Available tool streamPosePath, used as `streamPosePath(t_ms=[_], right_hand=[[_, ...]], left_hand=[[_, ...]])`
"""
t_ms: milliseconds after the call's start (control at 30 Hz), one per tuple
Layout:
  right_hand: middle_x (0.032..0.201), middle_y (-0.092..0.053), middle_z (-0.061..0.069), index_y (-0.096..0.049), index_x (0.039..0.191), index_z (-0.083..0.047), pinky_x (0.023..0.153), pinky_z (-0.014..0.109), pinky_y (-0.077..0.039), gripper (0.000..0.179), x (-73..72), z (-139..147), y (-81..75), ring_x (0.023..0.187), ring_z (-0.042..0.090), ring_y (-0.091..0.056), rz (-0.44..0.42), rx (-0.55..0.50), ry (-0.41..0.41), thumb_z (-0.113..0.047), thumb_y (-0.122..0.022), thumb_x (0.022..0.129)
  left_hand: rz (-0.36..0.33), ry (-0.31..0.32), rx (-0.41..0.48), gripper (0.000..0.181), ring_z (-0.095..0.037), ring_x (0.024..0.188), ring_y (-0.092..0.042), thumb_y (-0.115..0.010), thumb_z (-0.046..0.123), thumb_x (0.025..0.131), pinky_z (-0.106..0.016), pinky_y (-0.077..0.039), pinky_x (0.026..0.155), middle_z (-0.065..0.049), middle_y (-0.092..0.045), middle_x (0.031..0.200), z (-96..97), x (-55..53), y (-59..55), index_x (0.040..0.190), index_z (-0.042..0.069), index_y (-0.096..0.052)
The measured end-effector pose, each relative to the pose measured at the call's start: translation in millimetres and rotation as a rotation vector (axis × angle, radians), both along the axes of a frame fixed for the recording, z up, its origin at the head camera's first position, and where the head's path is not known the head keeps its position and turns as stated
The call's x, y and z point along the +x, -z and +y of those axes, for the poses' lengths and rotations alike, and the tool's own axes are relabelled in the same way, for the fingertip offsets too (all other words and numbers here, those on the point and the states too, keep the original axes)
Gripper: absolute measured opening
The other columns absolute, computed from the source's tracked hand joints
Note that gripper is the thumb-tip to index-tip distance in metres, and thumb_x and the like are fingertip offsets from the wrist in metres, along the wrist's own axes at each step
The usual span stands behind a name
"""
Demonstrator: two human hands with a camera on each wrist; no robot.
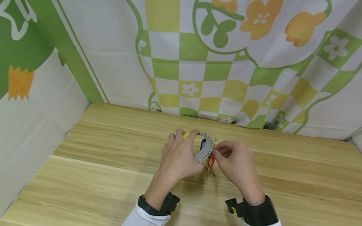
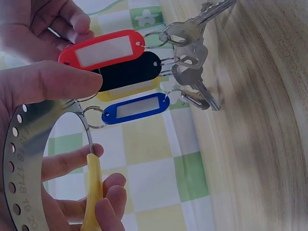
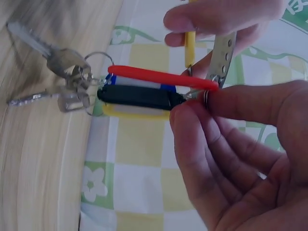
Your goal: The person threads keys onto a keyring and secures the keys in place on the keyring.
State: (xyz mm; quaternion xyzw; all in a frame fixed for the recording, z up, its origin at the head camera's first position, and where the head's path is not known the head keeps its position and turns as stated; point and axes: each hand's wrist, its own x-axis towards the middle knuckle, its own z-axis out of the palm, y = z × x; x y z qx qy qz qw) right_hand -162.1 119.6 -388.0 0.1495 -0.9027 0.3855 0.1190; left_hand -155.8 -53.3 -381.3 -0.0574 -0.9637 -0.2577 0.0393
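My left hand (image 1: 179, 155) holds a curved metal key ring holder (image 2: 14, 149), which has numbered holes along its edge and a yellow handle (image 2: 94, 192). A red key tag (image 2: 103, 49), a black key tag (image 2: 130, 73), a yellow key tag (image 2: 130, 90) and a blue key tag (image 2: 137, 109) hang in a bunch from its edge. Silver keys (image 2: 185, 34) dangle from their far ends. Right beside the holder, my right hand (image 1: 237, 164) pinches a small split ring (image 3: 206, 100) at the end of the tags between thumb and forefinger. Fingertips partly hide this ring.
A wood-grain table (image 1: 91, 192) lies under both hands. Behind it hangs a checked cloth (image 1: 215, 79) with flowers, and a green and white cloth (image 1: 0, 77) covers the left side. Black straps with cameras (image 1: 258, 213) sit on the wrists.
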Motion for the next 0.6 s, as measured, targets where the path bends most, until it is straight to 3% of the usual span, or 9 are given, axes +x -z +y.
streamPosePath(t_ms=[300, 600], right_hand=[[0.07, -0.071, -0.001, -0.076, 0.081, -0.007, 0.058, 0.03, -0.053, 0.006, 1.9, -0.7, -2.5, 0.06, 0.011, -0.066, -0.053, -0.066, 0.022, -0.003, -0.076, 0.086], [0.072, -0.072, 0.001, -0.078, 0.085, -0.003, 0.059, 0.027, -0.052, 0.002, -1.2, 2.3, 0.1, 0.063, 0.013, -0.067, 0.01, -0.073, -0.006, -0.004, -0.077, 0.085]], left_hand=[[0.002, -0.01, 0.017, 0.088, -0.039, 0.112, -0.051, -0.086, 0.03, 0.066, -0.057, -0.049, 0.081, -0.022, -0.05, 0.134, 0.3, 1.0, -1.0, 0.147, 0.02, -0.053], [0.004, -0.011, 0.029, 0.089, -0.039, 0.111, -0.052, -0.088, 0.032, 0.066, -0.056, -0.049, 0.08, -0.023, -0.051, 0.134, 0.4, 0.3, -0.1, 0.147, 0.019, -0.053]])
